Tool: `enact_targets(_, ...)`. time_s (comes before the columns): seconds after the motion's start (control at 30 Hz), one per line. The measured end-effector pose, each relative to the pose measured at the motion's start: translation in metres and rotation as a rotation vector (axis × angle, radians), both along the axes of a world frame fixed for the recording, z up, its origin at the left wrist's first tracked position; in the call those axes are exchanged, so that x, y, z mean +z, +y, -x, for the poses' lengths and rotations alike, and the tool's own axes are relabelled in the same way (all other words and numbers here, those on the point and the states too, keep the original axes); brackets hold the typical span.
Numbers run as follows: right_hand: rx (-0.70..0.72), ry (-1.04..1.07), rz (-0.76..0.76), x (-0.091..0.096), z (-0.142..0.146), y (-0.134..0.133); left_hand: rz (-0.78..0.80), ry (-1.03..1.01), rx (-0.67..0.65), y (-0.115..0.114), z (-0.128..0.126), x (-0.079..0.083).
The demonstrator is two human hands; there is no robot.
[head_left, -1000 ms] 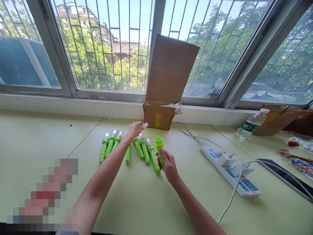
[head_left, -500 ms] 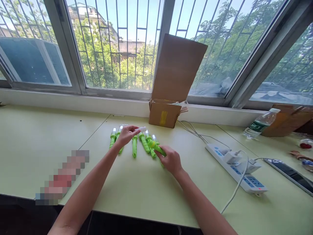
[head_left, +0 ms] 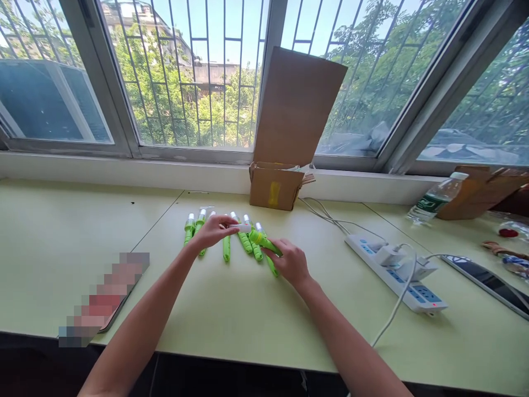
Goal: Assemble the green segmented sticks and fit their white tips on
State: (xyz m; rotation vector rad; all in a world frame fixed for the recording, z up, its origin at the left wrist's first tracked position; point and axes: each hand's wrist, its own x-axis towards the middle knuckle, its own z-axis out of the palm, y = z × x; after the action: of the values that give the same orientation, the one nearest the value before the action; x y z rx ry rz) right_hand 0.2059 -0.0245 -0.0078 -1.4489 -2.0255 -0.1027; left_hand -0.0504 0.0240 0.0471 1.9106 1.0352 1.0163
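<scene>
My left hand (head_left: 212, 231) pinches a small clear-white cap piece (head_left: 243, 226) between thumb and fingers, held just left of a green tube's mouth. My right hand (head_left: 291, 262) grips that green plastic tube (head_left: 264, 243), tilted with its wide open end pointing left toward the cap. Both hands hover above a row of several green tubes with clear tips (head_left: 225, 237) lying side by side on the pale green table (head_left: 231, 309).
An open cardboard box (head_left: 275, 187) stands against the window sill behind the tubes. To the right lie a white power strip (head_left: 397, 273) with plugs and cables, a water bottle (head_left: 436, 198) on its side, and a dark flat device (head_left: 491, 284). A blurred object (head_left: 103, 298) rests at the left.
My right hand tipped the green tube from upright down toward the left. My left hand drew the small cap back from the box toward the tube's open end.
</scene>
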Motion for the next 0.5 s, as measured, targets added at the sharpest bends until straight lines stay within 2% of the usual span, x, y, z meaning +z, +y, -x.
enact_targets(0.33, 0.007, -0.105, -0.015, -0.0015, -0.0034, 0.0005, 0.045, 0.075, -0.124, -0.0031, -0.0024, -0.0046)
enact_targets(0.5, 0.009, -0.150, -0.048, -0.0012, -0.0022, -0.0021, 0.071, 0.077, -0.116, -0.0055, -0.0064, -0.0074)
